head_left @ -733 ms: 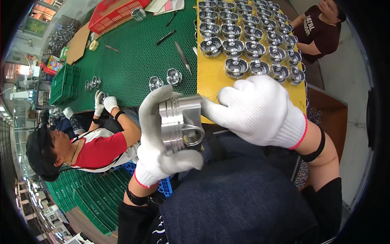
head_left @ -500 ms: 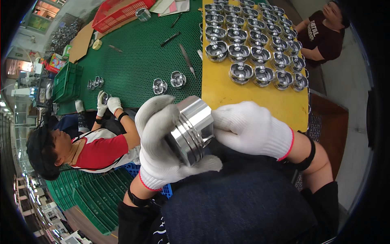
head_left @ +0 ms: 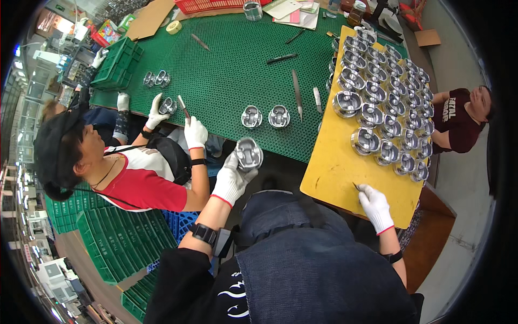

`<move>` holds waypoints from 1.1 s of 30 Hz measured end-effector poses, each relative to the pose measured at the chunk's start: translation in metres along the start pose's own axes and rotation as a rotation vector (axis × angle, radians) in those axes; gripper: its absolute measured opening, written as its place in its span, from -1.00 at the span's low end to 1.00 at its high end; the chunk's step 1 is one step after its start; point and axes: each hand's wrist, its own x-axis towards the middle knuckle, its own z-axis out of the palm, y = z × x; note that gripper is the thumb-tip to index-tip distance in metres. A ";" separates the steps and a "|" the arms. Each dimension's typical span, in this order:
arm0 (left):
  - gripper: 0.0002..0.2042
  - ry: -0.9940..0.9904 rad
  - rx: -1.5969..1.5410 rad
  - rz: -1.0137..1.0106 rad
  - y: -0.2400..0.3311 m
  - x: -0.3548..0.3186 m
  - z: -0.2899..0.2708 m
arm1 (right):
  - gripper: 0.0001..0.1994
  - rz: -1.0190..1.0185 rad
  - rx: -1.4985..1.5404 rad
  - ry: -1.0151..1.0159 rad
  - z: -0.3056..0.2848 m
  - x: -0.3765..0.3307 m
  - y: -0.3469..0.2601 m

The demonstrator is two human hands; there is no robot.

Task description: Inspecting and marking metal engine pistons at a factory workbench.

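My left hand (head_left: 231, 181), in a white knit glove, grips a shiny metal piston (head_left: 249, 154). Its hollow side with the pin boss faces up, just off the table's front edge. My right hand (head_left: 376, 208), gloved too, is over the near part of the yellow board (head_left: 332, 171). Its fingers are closed around a thin tool with a small dark pointed tip (head_left: 356, 187); the rest of that tool is hidden. Rows of similar pistons (head_left: 367, 141) stand on the board beyond this hand. Two more pistons (head_left: 279, 116) stand on the green mat (head_left: 226, 81) ahead of my left hand.
At left, a co-worker (head_left: 145, 186) in gloves holds a piston (head_left: 168, 106) and a slim tool (head_left: 184, 106). On the mat lie a pointed blade (head_left: 297, 94), a white marker (head_left: 317, 100) and a black pen (head_left: 281, 58). Green crates (head_left: 116, 237) are stacked behind the co-worker. Another person (head_left: 461, 119) is at right.
My hands have parted. The left carried the piston leftward and turned its hollow side up; the right moved off it to the yellow board. The view has shifted, and the co-worker's hands have separated.
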 end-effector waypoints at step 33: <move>-0.58 -0.226 0.705 0.480 0.047 0.039 0.030 | -0.67 0.187 -0.170 0.320 -0.013 0.072 -0.033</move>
